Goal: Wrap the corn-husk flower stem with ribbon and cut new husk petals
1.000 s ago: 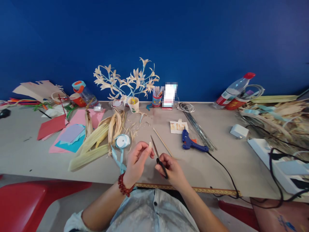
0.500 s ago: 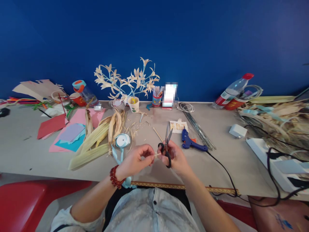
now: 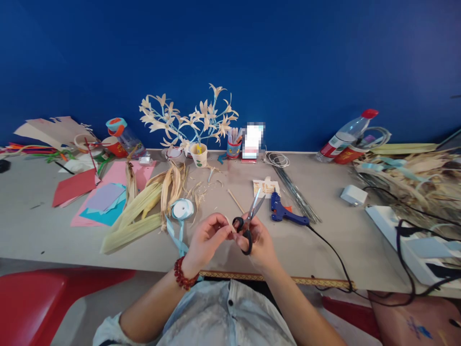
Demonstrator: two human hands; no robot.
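Note:
My left hand [image 3: 210, 239], with a red bead bracelet at the wrist, pinches a small pale strip [image 3: 231, 224] that looks like corn husk. Touching it at the fingertips, my right hand [image 3: 260, 241] holds black-handled scissors [image 3: 248, 222], blades apart and pointing up and away from me. Fingers of the right hand also meet the strip's lower end. Beyond the hands lies a thin pale stick [image 3: 236, 201]. A roll of light blue ribbon [image 3: 182, 209] sits left of my left hand, and a blue glue gun [image 3: 287, 210] lies right of the scissors.
Corn husks [image 3: 140, 224] and coloured paper [image 3: 104, 204] cover the left side. Behind stand husk flowers in a paper cup [image 3: 199, 155] and a phone [image 3: 252, 141]. Metal wires [image 3: 297, 194] lie at right, with a power strip [image 3: 396, 240], its cables and a plastic bottle [image 3: 345, 134].
My left hand has turned and come closer to the right, the strip now tilting upward. The scissors have tipped slightly to the right and their blades remain apart.

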